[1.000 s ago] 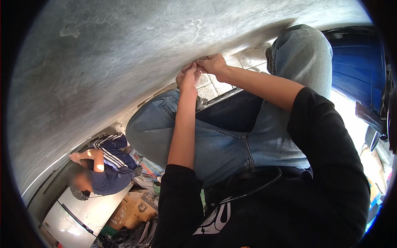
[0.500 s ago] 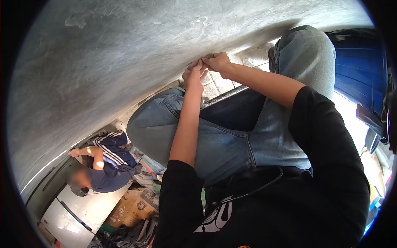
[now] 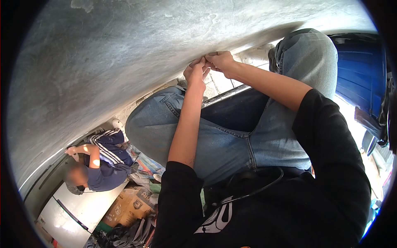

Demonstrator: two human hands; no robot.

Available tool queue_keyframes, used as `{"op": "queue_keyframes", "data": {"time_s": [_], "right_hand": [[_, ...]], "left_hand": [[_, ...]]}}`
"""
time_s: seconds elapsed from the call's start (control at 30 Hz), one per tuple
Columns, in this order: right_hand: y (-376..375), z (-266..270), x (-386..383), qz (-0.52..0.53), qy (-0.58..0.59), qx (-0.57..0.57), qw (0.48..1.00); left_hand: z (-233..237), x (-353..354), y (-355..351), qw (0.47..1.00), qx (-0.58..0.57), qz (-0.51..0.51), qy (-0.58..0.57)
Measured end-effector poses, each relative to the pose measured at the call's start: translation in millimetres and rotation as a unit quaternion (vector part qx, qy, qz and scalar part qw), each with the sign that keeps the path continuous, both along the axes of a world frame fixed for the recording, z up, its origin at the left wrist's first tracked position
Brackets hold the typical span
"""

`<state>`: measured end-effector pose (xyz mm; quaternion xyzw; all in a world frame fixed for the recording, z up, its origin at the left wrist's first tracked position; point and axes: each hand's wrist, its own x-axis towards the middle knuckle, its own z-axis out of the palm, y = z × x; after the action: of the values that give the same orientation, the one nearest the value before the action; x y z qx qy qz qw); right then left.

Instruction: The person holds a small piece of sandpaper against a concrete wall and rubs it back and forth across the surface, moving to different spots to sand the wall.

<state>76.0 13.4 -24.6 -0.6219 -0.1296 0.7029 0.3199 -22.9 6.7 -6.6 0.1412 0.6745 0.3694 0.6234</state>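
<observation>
the left hand [image 3: 194, 73] and right hand [image 3: 223, 63] meet, fingers bent, at twelve o'clock, whether gripping anything i cannot tell, so close to the grey wall [image 3: 115, 53] spanning nine to one o'clock that a slip could scrape knuckles

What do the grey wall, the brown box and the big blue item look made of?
Grey wall: probably cement or plaster, smooth with a soft sheen; mottled and scuffed.
Brown box: cardboard, matte, with dark print.
Blue item: likely plastic, slightly glossy, ridged; coated metal is possible.
</observation>
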Motion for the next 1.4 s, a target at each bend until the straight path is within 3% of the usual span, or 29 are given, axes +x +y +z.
{"op": "queue_keyframes", "data": {"time_s": [0.4, 0.5, 0.8, 0.87, 1.1, 1.17, 1.4], "right_hand": [[-4.5, 13.7, 4.8, -0.009, -0.002, -0.004, 1.0], [-4.7, 10.0, 1.6, -0.007, -0.004, -0.008, 1.0], [-2.2, 12.0, 5.6, 0.049, -0.006, -0.05, 0.998], [-2.7, 7.3, 3.7, 0.012, 0.022, -0.038, 0.999], [-4.1, 16.2, 5.2, 0.036, 0.002, -0.049, 0.998], [-4.5, 11.7, -0.5, -0.031, 0.013, -0.031, 0.999], [-5.9, 13.1, 3.1, 0.01, -0.024, -0.038, 0.999]], "left_hand": [[3.9, 1.6, -2.5, 1.0, -0.003, -0.008, 0.019], [-1.2, -3.4, -2.9, 0.999, -0.013, -0.033, -0.02], [2.4, 0.8, -3.9, 0.999, -0.029, -0.018, -0.014], [2.6, 1.8, -3.0, 1.0, -0.017, -0.003, -0.001], [5.8, 1.7, -4.2, 0.999, -0.021, -0.023, -0.005], [0.5, 1.5, -3.3, 1.0, -0.01, 0.01, -0.009], [-0.8, -0.2, -3.6, 0.999, -0.026, -0.016, -0.016]]}}
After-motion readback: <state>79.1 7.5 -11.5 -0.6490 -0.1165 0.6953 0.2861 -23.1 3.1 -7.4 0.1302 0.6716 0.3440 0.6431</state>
